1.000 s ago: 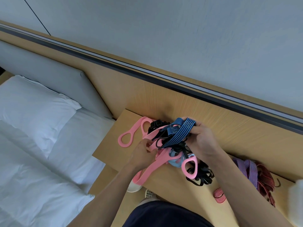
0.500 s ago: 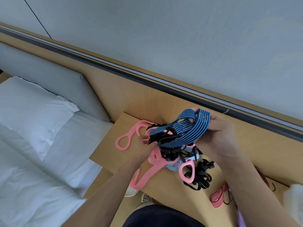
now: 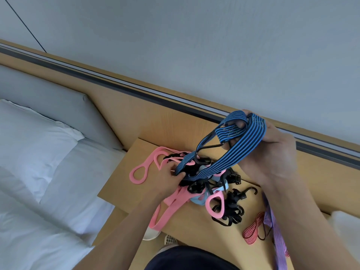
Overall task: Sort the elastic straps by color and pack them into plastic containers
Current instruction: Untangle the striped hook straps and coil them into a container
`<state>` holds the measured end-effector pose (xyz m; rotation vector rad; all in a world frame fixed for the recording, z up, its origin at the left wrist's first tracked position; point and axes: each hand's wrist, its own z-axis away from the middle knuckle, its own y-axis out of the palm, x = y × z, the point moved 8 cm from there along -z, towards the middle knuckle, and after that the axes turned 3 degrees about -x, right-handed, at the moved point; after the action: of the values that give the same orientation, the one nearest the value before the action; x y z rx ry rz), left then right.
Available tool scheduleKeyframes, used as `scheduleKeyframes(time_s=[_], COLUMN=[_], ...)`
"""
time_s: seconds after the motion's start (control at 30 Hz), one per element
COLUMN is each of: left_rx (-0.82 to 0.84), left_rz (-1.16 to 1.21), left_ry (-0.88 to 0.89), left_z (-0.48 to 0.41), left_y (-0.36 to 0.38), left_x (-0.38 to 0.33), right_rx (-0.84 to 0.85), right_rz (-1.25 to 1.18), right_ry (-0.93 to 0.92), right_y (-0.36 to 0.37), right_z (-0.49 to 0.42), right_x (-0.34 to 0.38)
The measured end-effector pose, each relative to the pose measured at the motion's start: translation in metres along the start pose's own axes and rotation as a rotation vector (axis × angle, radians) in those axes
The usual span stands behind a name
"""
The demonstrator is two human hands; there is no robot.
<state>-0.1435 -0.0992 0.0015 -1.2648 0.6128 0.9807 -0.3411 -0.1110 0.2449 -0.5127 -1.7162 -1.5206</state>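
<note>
A blue black-striped elastic strap stretches from a tangled pile up to my right hand, which grips its looped upper end above the wooden table. My left hand holds the strap's lower end at the pile. The pile holds pink straps with loop ends, black straps with hooks and a light blue strap. A red striped strap and a purple strap lie to the right, partly behind my right forearm.
A bed with white pillows and a grey headboard sits left of the table. A wooden wall panel with a dark rail runs behind. Something white stands at the far right edge, cut off.
My right hand has lifted the blue strap up and to the right, pulling it out of the pile. My left hand stayed at the pile, holding the strap's lower end.
</note>
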Motion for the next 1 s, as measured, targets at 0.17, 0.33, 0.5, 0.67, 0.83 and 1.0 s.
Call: scheduleKeyframes(time_s=[0.17,0.33,0.5,0.67,0.83,1.0], left_rx=[-0.046,-0.035,0.129,0.368,0.527,0.603], left_rz=[0.097,0.312,0.568,0.652,0.342,0.315], left_ry=[-0.182,-0.336,-0.343,-0.158,0.116,0.071], left_z=[0.001,0.011,0.028,0.043,0.057,0.058], left_y=[-0.009,-0.018,-0.012,0.007,0.043,0.079], left_x=[0.011,-0.003,-0.057,-0.117,-0.158,-0.167], right_rx=[-0.232,-0.35,-0.366,-0.341,-0.359,-0.463], right_rz=[0.064,0.171,0.463,0.937,1.116,1.285], right_ry=[-0.033,-0.06,-0.014,0.096,0.114,0.102], right_y=[-0.034,-0.057,-0.065,-0.075,-0.092,-0.13], right_z=[0.0,-0.001,0.004,0.015,0.029,0.057], right_x=[0.0,-0.013,-0.034,-0.049,-0.048,-0.032])
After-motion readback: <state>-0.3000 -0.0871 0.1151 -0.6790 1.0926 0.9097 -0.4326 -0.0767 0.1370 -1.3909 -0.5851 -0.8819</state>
